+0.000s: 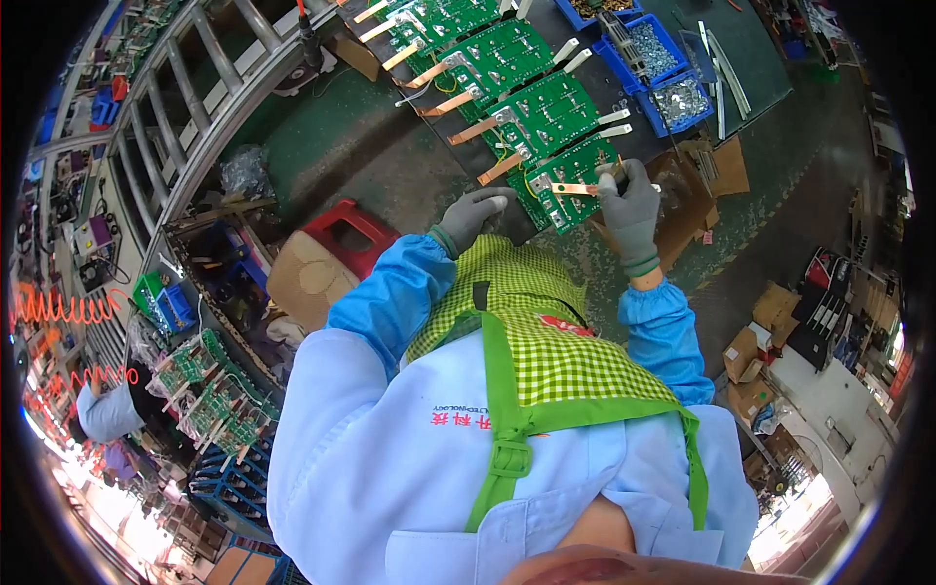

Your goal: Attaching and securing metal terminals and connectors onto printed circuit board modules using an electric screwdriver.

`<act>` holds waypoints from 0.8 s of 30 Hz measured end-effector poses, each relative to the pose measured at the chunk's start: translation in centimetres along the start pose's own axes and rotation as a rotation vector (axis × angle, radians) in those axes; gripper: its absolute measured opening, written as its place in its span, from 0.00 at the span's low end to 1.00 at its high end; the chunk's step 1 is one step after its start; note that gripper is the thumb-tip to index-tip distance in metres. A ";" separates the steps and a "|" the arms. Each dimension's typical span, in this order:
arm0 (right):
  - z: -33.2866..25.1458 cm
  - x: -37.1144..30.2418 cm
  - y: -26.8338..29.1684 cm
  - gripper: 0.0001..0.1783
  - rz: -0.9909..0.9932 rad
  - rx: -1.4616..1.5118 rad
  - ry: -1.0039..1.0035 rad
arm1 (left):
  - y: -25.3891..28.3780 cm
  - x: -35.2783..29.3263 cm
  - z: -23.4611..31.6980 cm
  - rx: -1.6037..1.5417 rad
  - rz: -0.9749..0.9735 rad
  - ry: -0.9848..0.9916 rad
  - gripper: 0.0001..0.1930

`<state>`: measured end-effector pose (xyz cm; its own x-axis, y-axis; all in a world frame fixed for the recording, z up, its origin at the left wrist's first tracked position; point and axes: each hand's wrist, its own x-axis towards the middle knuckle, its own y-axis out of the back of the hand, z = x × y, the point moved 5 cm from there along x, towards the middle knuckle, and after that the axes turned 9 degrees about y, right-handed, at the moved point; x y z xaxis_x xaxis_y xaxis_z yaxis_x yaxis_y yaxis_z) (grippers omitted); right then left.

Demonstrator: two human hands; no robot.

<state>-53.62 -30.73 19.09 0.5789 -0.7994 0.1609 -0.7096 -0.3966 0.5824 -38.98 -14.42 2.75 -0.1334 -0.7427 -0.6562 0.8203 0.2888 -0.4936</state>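
Factory surroundings are filling the view: a dark counter (682, 146) is running along the top, a green floor is spreading below it, and a metal rack (185, 127) is leaning off to the left. A row of green circuit boards (507, 68) is lying on the counter, each with copper strips sticking out. Beyond the nearest board, toward the right, blue bins (663, 68) are holding small metal parts. A red stool (346, 234) is standing well to the left of that board.

The nearest circuit board (565, 185) is lying at the counter's front edge, right before the person. The left hand (475, 212), in a grey glove, is resting curled at the board's lower left corner, steadying it; whether it is actually pinching the edge I cannot tell. The right hand (629, 207), also gloved, is closing its fingers around a slim tool over the board's right side, just beside a copper strip (575, 188).

That strip's long axis is lying roughly crosswise, its free end pointing left toward the board's middle.

As a judgement, the board is sitting close to the counter's edge, so a hard push could be tipping it off, and a slipping tool tip could be scratching the board or bending the strip.
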 end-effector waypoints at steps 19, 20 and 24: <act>2.4 -9.5 -9.5 0.30 -0.463 0.302 -0.245 | 2.0 0.3 -1.6 -0.378 -0.064 -0.104 0.18; 1.6 -9.0 -9.5 0.31 -0.531 0.082 -0.133 | 1.8 0.2 -1.3 -0.337 -0.008 -0.111 0.17; 1.3 -8.0 -11.0 0.40 -0.709 -0.379 -0.107 | 1.6 0.0 0.3 -0.150 0.094 -0.073 0.14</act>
<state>-50.97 -20.58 10.37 0.7846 -0.4615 -0.4140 0.0073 -0.6609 0.7505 -37.50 -14.12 2.13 -0.0145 -0.7486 -0.6629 0.7346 0.4418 -0.5150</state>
